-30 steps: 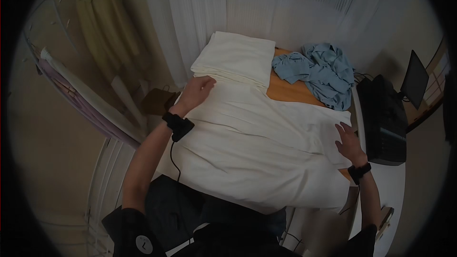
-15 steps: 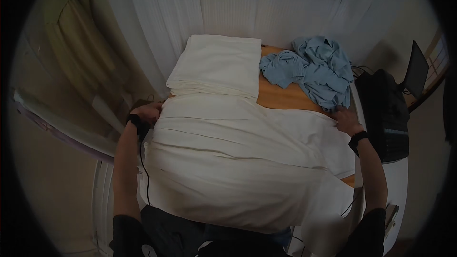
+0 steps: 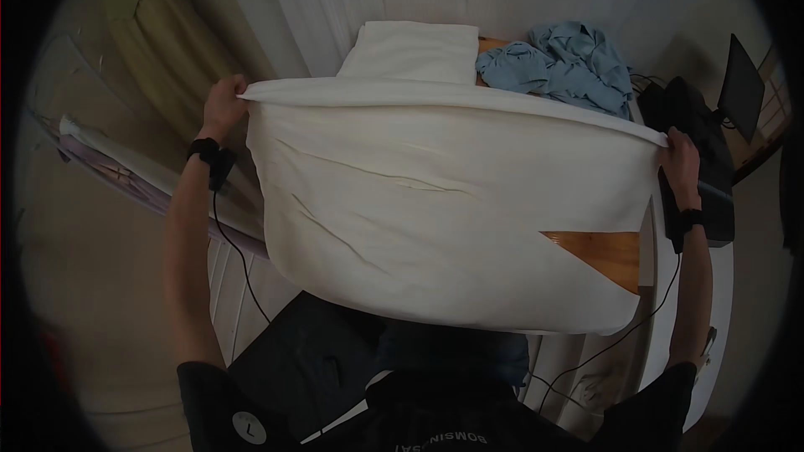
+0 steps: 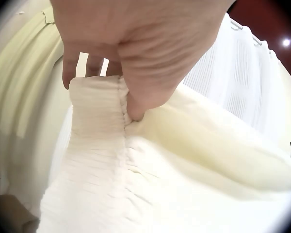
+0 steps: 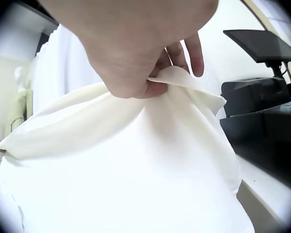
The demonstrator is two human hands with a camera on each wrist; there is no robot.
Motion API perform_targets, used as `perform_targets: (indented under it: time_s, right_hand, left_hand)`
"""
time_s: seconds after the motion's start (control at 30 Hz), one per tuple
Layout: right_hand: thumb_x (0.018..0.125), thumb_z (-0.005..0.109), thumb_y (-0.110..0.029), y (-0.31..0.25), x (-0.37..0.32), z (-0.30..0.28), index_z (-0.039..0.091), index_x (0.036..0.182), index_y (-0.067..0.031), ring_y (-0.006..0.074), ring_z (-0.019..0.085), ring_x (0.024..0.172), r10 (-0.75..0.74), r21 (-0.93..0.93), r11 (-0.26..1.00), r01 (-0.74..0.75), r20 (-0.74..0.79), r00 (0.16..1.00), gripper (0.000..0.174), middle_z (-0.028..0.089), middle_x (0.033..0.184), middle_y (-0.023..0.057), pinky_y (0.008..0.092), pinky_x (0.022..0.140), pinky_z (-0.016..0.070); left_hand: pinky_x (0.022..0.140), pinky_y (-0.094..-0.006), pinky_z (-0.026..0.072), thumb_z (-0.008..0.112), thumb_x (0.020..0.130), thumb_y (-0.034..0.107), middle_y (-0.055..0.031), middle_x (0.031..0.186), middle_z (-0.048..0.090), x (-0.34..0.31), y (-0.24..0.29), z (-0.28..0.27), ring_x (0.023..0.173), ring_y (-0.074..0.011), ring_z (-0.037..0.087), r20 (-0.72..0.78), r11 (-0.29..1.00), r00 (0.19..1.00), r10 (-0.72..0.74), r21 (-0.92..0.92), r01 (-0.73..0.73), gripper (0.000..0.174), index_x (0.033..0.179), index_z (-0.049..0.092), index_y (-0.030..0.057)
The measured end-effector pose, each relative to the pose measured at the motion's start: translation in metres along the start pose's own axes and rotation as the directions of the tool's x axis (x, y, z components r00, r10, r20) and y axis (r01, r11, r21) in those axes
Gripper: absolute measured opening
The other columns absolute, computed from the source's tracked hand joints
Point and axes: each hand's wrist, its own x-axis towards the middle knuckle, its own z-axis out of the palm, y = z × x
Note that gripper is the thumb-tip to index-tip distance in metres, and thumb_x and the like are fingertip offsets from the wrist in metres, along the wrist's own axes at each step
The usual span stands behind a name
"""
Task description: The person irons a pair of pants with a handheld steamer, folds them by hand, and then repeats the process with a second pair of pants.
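A large white cloth (image 3: 435,167) is stretched between both hands, its far edge raised and its near part lying over the table. My left hand (image 3: 224,109) pinches the far left corner; in the left wrist view the thumb presses a gathered, stitched band (image 4: 97,126) of the cloth. At the far right corner my right hand (image 3: 682,167) pinches the edge between thumb and fingers, and the cloth (image 5: 150,160) sags from that grip in the right wrist view. Behind the raised edge, a folded white cloth (image 3: 410,50) is partly hidden.
A crumpled blue cloth (image 3: 561,67) lies at the back right of the wooden table (image 3: 603,258). To the right stand a black printer-like machine (image 5: 257,104) and a monitor (image 3: 743,88). Yellow-green curtains (image 3: 159,42) hang at left. Thin cables run from both wrists.
Both hands have gripped the white cloth's far corners and lifted that edge, pulling it taut. The raised edge now covers the lower part of the folded cloth, and more wood shows at the right.
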Motion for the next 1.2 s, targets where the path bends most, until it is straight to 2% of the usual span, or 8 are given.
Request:
perform_targets:
  time_s: [0.3,0.47,0.53,0.67,0.8,0.9,0.97,1.2]
  right_hand:
    - [0.072,0.061,0.003,-0.081,-0.224,-0.064,0.052,0.084,-0.0013,0.0323,0.051,0.081,-0.058,0.226,0.97,0.091,-0.148,0.987,0.016,0.055,0.085,0.0136,0.0408,0.069,0.0428]
    - [0.078,0.067,-0.005,-0.134,-0.351,-0.065,0.056,0.092,-0.0017,0.0328,0.052,0.091,0.267,0.209,0.939,-0.274,0.061,0.962,0.017,0.057,0.091,0.0145,0.0433,0.081,0.0426]
    - [0.082,0.069,-0.008,-0.154,-0.369,-0.058,0.058,0.098,-0.0012,0.0313,0.052,0.093,0.42,0.171,0.887,-0.429,0.087,0.903,0.021,0.058,0.093,0.014,0.043,0.083,0.0423]
    - [0.088,0.07,-0.011,-0.172,-0.394,-0.028,0.051,0.13,-0.0015,0.0278,0.053,0.108,0.721,0.277,0.651,-0.706,0.064,0.69,0.047,0.057,0.117,0.0122,0.0416,0.095,0.0436]
    - [0.095,0.052,-0.044,-0.161,-0.422,0.006,0.045,0.145,-0.0131,0.0282,0.051,0.126,0.595,0.566,-0.716,-0.409,0.801,0.067,0.059,0.051,0.14,0.0101,0.0527,0.109,0.0374]
    - [0.099,0.046,-0.048,-0.163,-0.381,-0.004,0.04,0.15,-0.0183,0.0273,0.047,0.134,0.411,0.41,-0.91,-0.06,0.911,-0.014,0.06,0.047,0.148,0.0066,0.0522,0.113,0.0358]
    - [0.101,0.044,-0.054,-0.167,-0.366,-0.005,0.038,0.153,-0.0181,0.026,0.043,0.14,0.492,0.567,-0.823,-0.029,0.737,0.463,0.063,0.045,0.152,0.0042,0.0484,0.115,0.0349]
    - [0.101,0.053,-0.05,-0.163,-0.363,0.01,0.04,0.149,-0.0112,0.0219,0.047,0.135,0.906,0.893,-0.384,-0.236,0.414,0.091,0.063,0.047,0.148,0.0069,0.0382,0.11,0.0383]
  left_hand:
    - [0.097,-0.0395,0.0482,0.061,0.09,0.005,-0.0169,0.132,0.057,-0.169,-0.099,0.038,0.12,-0.0295,0.056,-0.012,0.862,0.998,0.068,-0.503,-0.065,0.012,0.092,0.05,0.0026]
    - [0.104,-0.0375,0.0429,0.057,0.096,0.02,-0.0178,0.136,0.053,-0.293,-0.077,0.071,0.131,-0.0298,0.049,0.077,0.906,0.997,-0.031,-0.418,0.061,0.028,0.119,0.053,0.0036]
    - [0.107,-0.0421,0.0414,0.054,0.1,0.032,-0.0146,0.146,0.049,-0.313,-0.043,0.072,0.136,-0.0308,0.046,0.494,0.408,0.781,-0.383,-0.667,0.623,0.044,0.136,0.049,0.0063]
    - [0.111,-0.0461,0.0408,0.047,0.103,0.05,-0.0101,0.15,0.048,-0.354,-0.017,0.092,0.136,-0.03,0.047,0.672,-0.186,0.722,-0.164,-0.74,0.646,0.06,0.15,0.042,0.0121]
    - [0.111,-0.0507,0.0417,0.046,0.101,0.054,-0.0097,0.151,0.047,-0.355,0.003,0.107,0.137,-0.0314,0.046,0.817,-0.653,0.521,-0.247,-0.537,0.534,0.065,0.148,0.043,0.009]
    - [0.109,-0.0476,0.0439,0.058,0.099,0.039,-0.0125,0.147,0.052,-0.357,-0.002,0.108,0.134,-0.0318,0.051,0.784,-0.631,0.592,-0.187,-0.558,0.539,0.057,0.144,0.048,0.0065]
    - [0.106,-0.0414,0.0466,0.073,0.089,0.021,-0.0136,0.14,0.058,-0.349,0.008,0.091,0.127,-0.0294,0.057,0.43,0.874,0.83,-0.355,-0.163,0.458,0.06,0.141,0.05,0.0013]
    - [0.103,-0.0364,0.0474,0.082,0.078,0.019,-0.0144,0.133,0.063,-0.36,-0.068,0.133,0.122,-0.024,0.06,0.462,0.506,0.771,-0.439,-0.582,0.637,0.069,0.135,0.052,-0.0061]
